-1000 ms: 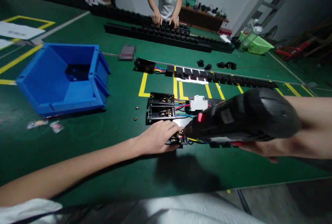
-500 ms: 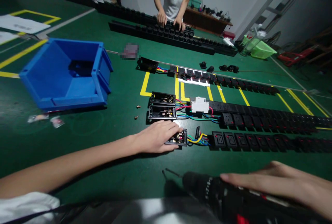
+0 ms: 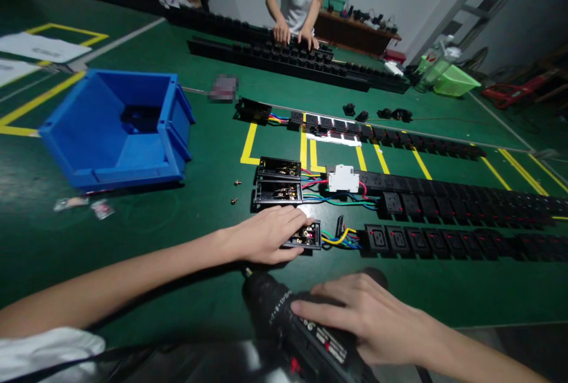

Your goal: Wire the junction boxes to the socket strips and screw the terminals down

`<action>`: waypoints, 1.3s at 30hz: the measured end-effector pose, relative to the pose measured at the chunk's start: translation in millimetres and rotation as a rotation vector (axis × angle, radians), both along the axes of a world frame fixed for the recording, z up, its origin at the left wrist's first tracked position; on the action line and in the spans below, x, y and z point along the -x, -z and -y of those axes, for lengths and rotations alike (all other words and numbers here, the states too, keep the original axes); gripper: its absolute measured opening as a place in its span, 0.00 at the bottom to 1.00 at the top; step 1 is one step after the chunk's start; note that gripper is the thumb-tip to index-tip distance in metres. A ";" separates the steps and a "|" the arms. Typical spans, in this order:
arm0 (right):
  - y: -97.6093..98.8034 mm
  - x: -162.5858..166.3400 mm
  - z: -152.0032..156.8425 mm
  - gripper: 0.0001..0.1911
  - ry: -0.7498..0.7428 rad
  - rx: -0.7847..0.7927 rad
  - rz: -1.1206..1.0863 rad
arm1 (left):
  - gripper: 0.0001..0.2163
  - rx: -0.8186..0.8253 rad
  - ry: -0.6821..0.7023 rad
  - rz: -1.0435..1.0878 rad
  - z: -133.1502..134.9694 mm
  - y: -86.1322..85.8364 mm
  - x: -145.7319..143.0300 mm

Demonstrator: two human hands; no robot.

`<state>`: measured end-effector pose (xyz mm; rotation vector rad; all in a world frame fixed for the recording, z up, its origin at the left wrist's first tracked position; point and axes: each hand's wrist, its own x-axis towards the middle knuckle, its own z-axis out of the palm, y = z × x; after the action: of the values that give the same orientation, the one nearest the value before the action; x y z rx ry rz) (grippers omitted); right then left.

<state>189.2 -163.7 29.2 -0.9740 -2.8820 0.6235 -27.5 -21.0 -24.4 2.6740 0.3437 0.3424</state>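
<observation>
My left hand (image 3: 270,235) lies over a small black terminal box (image 3: 314,235), its fingers closed round the left part. Brass terminals show inside the box, and coloured wires (image 3: 341,240) run from it to a long black socket strip (image 3: 417,242). In my right hand (image 3: 355,312) is a black power drill (image 3: 306,330), pointing up and left just below my left forearm. Behind my left hand sit two similar open boxes (image 3: 278,192), wired to further strips. A white circuit breaker (image 3: 343,179) rests across those wires.
At the left stands a blue bin (image 3: 119,170) with something dark inside. Two small screws (image 3: 234,200) and small plastic bags (image 3: 102,209) lie near it. Another socket strip (image 3: 377,136) stretches across the green table. Opposite, a co-worker's hands (image 3: 295,35) touch black strips.
My right hand has brought the drill left and inward, nearer my left forearm. The left hand keeps its place on the terminal box.
</observation>
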 end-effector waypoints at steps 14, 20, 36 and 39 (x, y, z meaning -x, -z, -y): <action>37.2 63.2 -11.2 0.31 0.154 -0.198 0.037 | 0.22 0.014 0.000 -0.069 -0.4 -3.5 0.2; 34.2 77.8 -10.8 0.28 0.166 -0.151 -0.002 | 0.23 0.020 0.000 -0.090 -0.8 -3.7 0.4; 53.7 24.1 -0.8 0.22 0.167 -0.276 -0.103 | 0.23 -0.044 -0.036 -0.180 7.0 -11.3 0.1; 60.0 48.2 0.8 0.22 0.237 -0.296 -0.147 | 0.24 -0.054 -0.049 -0.172 8.1 -9.3 0.9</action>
<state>141.0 -164.5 -30.7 -1.1433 -2.5789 0.2324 -28.5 -29.1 -15.2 2.7594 0.4592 0.1375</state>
